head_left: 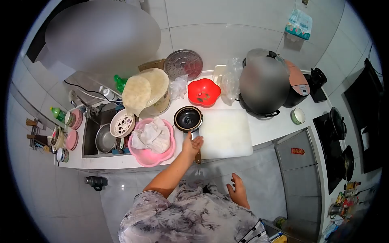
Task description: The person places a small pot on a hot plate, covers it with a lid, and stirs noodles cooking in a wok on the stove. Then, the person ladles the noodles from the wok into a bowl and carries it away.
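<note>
My left hand (pixel 192 145) is over the counter's front part, just below a dark, glossy bowl (pixel 188 118) with a light rim. Its thumb points up towards the bowl and its fingers stretch to the right; whether the thumb touches the rim I cannot tell. Partly under this hand lies a knife, its brown handle (pixel 198 157) showing at the counter edge. To the right is a white cutting board (pixel 225 133). My right hand (pixel 238 191) hangs low in front of the counter, fingers apart, holding nothing.
Left of the bowl stands a pink basin (pixel 150 161) with a white cloth (pixel 153 137), beside the sink (pixel 90 137). A red dish (pixel 204 92) and a large pot (pixel 263 87) are behind. A small green-and-white bowl (pixel 298 116) sits near the stove (pixel 324 141).
</note>
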Demonstrator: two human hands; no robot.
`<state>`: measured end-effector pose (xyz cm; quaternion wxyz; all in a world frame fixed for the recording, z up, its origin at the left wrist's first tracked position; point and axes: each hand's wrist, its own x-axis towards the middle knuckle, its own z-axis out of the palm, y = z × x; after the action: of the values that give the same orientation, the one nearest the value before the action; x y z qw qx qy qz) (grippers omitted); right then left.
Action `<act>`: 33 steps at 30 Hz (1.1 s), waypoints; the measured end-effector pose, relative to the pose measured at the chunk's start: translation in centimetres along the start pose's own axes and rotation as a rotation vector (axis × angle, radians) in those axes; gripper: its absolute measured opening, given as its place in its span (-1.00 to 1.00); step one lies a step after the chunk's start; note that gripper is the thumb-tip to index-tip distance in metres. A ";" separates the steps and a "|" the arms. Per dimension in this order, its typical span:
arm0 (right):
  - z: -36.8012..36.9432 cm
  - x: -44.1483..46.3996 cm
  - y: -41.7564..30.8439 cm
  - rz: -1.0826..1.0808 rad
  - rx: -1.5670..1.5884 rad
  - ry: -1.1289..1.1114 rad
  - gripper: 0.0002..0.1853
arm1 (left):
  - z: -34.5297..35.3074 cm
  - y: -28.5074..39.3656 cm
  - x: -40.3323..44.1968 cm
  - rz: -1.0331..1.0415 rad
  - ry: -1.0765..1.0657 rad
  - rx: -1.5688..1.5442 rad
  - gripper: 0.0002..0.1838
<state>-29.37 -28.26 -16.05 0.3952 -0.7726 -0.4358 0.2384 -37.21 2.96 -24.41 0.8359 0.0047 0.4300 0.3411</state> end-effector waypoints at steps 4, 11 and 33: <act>1.6 0.5 -0.7 0.206 0.010 -0.023 -0.51 | -0.5 3.3 3.7 0.090 0.002 0.131 -0.47; 4.0 -0.1 -0.1 0.228 -0.143 -0.185 -0.56 | 0.4 3.9 6.1 0.222 0.106 0.242 -0.55; 0.1 6.5 -2.2 0.339 1.703 0.452 -0.62 | 7.0 -3.0 -17.1 0.185 -0.909 1.056 -0.66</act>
<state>-27.19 -21.99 -14.44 0.8703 -0.3001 0.0970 0.3783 -37.32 -7.18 -8.65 0.7862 0.5888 0.1437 0.1206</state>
